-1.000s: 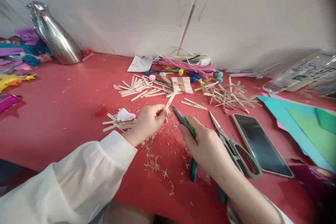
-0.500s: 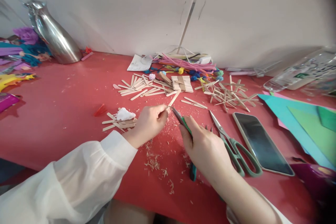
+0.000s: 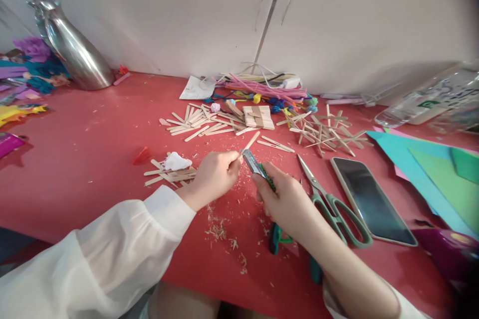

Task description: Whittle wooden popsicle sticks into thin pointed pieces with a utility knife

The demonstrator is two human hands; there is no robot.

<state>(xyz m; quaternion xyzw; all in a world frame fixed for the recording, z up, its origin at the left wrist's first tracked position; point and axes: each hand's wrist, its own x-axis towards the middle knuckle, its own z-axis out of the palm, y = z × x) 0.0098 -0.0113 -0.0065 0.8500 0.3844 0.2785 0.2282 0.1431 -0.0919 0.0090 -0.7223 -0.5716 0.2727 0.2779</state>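
Pinched between the fingers of my left hand is a wooden craft stick, its free end pointing up and to the right. My right hand is closed round a green and grey utility knife. The knife's tip meets the stick close to my left fingertips; the exact contact is too small to tell. Wood shavings lie on the red table below my hands. Left of my left hand, several sticks lie under a white lump.
Behind my hands are piles of sticks, a banded bundle and pink pipe cleaners. Scissors, a phone and coloured paper lie at right. A steel jug stands back left.
My right hand has turned the knife, so its flat side now shows more. My left hand keeps hold of the stick in nearly the same place. The whole view has shifted slightly.
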